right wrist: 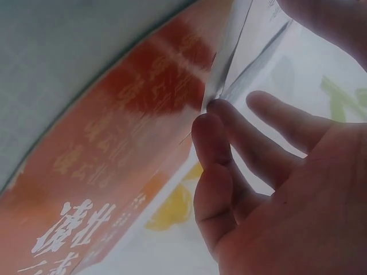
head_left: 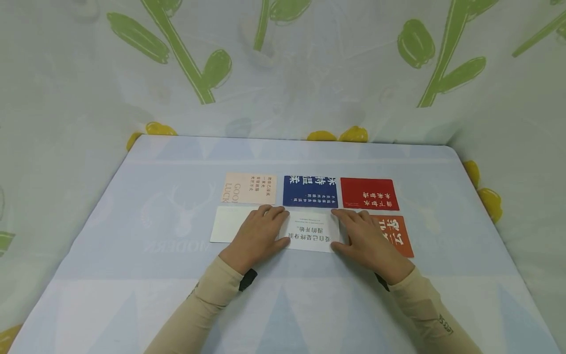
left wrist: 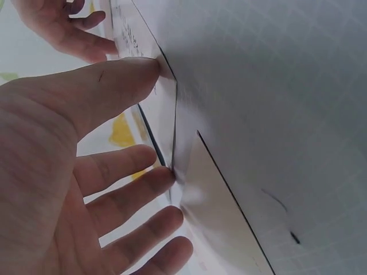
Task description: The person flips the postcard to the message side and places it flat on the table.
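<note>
A white card with black Chinese writing (head_left: 311, 232) lies between the two hands on the table. My left hand (head_left: 258, 237) touches its left side, the thumb at the near corner and the fingers spread along the far part. At its right side, my right hand (head_left: 370, 239) has thumb and fingertips on the near and far corners. A plain off-white card (head_left: 224, 225) is partly covered by the left hand. Beneath and beyond the right hand, an orange card with white writing (head_left: 400, 236) is partly hidden. In the left wrist view the left thumb (left wrist: 123, 77) lies nearly straight.
Behind these, a pale pink card (head_left: 247, 189), a dark blue card (head_left: 309, 191) and a red card (head_left: 369, 193) form a far row. All rest on a light blue-and-white tablecloth (head_left: 283, 295). A patterned curtain (head_left: 345, 64) hangs behind the table.
</note>
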{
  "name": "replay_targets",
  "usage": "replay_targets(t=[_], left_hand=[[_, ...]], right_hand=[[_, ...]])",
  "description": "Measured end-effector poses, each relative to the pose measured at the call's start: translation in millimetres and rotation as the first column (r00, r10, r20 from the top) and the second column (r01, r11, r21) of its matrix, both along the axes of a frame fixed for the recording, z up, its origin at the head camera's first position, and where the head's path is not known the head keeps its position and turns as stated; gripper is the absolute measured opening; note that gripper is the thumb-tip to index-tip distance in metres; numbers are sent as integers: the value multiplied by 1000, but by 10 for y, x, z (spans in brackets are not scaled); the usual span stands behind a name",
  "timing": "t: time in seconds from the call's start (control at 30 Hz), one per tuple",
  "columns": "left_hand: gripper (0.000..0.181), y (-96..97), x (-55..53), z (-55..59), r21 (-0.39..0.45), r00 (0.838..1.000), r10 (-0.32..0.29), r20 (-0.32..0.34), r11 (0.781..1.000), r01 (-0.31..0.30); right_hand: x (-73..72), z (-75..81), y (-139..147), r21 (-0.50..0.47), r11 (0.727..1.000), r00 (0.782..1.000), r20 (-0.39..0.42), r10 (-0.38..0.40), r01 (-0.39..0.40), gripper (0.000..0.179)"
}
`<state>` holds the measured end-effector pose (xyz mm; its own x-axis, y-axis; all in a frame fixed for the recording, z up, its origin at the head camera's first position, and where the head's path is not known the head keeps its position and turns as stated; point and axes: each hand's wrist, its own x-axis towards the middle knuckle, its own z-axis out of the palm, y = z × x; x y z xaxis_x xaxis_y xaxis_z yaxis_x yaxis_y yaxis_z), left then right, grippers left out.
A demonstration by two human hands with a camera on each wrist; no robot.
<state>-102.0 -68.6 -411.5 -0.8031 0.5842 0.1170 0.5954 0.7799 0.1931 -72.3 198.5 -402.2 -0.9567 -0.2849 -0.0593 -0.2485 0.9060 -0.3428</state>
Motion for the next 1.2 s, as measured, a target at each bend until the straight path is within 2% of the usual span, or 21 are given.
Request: replay_targets(t=[0.5, 0.73, 0.83, 0.93, 1.03, 1.2], left_hand=[[63, 9, 23, 8, 14, 1000, 17, 19, 1000, -18], [67, 9, 26, 12, 26, 996, 82, -38, 996, -81], [67, 3, 29, 13, 45, 992, 124, -36, 991, -123], [63, 4, 36, 17, 76, 986, 166, -4, 983, -166], [61, 17, 41, 19, 120, 976, 208, 65, 969, -214], [60, 41, 37, 2, 173, 945, 256, 201, 941, -292]], right_hand=[[-15, -38, 2, -11, 1000, 999, -33, 4, -5, 89], [-16, -39, 0, -43, 999, 998, -64, -5, 2, 93], [-10, -38, 1, -56, 998, 996, -89, -3, -2, 94], [4, -36, 8, -67, 998, 993, -114, 2, -10, 95], [20, -39, 17, -70, 997, 991, -131, 9, -18, 94], [33, -48, 28, -75, 997, 988, -154, 8, -20, 95]])
